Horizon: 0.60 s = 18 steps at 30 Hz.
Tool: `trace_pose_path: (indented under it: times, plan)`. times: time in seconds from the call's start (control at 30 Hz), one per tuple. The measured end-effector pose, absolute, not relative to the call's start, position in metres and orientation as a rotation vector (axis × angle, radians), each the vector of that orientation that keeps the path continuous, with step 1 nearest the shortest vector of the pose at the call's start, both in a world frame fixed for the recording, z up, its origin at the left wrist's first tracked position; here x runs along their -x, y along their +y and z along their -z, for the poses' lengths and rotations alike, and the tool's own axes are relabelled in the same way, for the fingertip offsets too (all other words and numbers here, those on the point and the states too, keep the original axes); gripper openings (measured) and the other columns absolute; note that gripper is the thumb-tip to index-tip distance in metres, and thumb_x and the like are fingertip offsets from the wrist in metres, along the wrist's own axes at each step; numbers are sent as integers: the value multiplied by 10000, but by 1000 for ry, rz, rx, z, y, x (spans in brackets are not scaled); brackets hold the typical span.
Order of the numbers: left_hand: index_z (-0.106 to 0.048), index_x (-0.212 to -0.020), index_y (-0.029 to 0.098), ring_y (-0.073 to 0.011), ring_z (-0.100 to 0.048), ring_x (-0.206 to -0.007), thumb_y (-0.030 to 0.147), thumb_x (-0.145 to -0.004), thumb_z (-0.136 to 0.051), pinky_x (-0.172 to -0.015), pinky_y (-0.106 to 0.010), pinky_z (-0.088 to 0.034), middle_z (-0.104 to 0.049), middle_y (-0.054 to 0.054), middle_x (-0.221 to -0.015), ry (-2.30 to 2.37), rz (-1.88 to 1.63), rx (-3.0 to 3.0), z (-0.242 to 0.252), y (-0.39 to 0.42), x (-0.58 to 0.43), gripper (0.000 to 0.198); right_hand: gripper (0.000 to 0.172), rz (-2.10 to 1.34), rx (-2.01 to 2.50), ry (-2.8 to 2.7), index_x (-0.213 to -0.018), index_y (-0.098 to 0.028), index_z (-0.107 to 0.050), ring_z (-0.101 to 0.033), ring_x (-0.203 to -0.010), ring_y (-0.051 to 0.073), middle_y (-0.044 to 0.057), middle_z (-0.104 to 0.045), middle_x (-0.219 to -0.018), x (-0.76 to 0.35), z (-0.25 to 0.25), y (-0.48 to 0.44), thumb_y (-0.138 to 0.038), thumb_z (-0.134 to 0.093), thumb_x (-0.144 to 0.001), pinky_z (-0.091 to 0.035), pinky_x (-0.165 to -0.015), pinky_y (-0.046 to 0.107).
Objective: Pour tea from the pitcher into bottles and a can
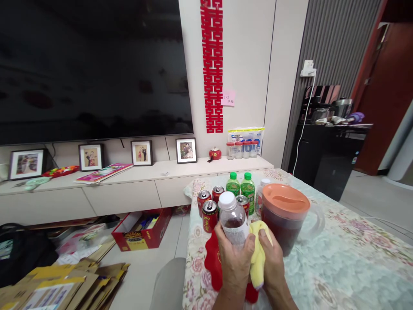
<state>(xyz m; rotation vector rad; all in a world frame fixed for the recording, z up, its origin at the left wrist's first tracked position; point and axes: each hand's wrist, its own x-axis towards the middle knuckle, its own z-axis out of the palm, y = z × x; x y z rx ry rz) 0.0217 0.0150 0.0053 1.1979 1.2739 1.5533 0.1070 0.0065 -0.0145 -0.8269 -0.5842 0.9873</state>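
Yellow cloth [258, 258] bunched in my right hand [273, 258], I see the clear bottle [235, 218] just to its left, gripped in my left hand [234, 263] above the table [338, 262], long axis near upright, white cap [227, 200] tipped left, label [237, 235] too small to read, while a red can [210, 216] beyond shows yellow Chinese characters.

bottle [235, 221] in left hand [234, 261] | cans [210, 216] behind | pitcher [284, 219] right

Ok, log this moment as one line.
left hand: holding white-capped clear plastic bottle | right hand: gripping soft yellow cloth beside it | nearby: orange-lidded clear pitcher, red metal cans
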Motion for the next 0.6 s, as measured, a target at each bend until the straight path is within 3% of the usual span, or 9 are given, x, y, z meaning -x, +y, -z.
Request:
trace_pose_path:
  times: [0.13, 0.23, 0.4, 0.5, 0.6]
  plan:
    - [-566, -1232, 247, -352, -736, -1186, 340, -673, -727, -1004, -438, -581, -730, -184, -1329, 1346, -1526, -1330, -15, 15, -13, 590, 556, -906, 894, -679, -1085, -175, -800, -731, -841, 249, 83, -800, -976, -107, 12, -1, -625, -874, -767, -606, -730, 312]
    - [-638, -1203, 232, -389, -738, -1171, 330, -627, -767, -1003, -483, -582, -770, -176, -1247, 1302, -1553, -1368, -15, 13, -9, 598, 531, -856, 931, -731, -1069, -183, -808, -733, -896, 267, 94, -803, -1026, -112, 8, -6, -623, -865, -777, -605, -777, 325]
    - [-663, -1220, 206, -385, -775, -1031, 334, -645, -773, -912, -507, -621, -805, -157, -1129, 1184, -1499, -1371, -9, 7, -7, 599, 513, -786, 964, -774, -1045, -201, -812, -735, -900, 282, 95, -807, -1005, -120, 3, -9, -630, -859, -767, -600, -773, 332]
    - [-669, -1220, 212, -362, -777, -1007, 332, -682, -769, -891, -471, -631, -804, -139, -1132, 1091, -1431, -1418, -5, 3, -6, 560, 503, -742, 962, -770, -1064, -215, -817, -741, -1015, 305, 97, -808, -1099, -124, 3, -10, -624, -855, -773, -597, -867, 337]
    - [-665, -1251, 208, -369, -767, -1011, 326, -678, -775, -902, -475, -629, -795, -142, -1145, 1014, -1422, -1451, 6, 0, -9, 595, 501, -755, 936, -708, -1060, -226, -819, -754, -1012, 321, 105, -815, -1105, -130, 0, -11, -615, -870, -749, -614, -847, 353]
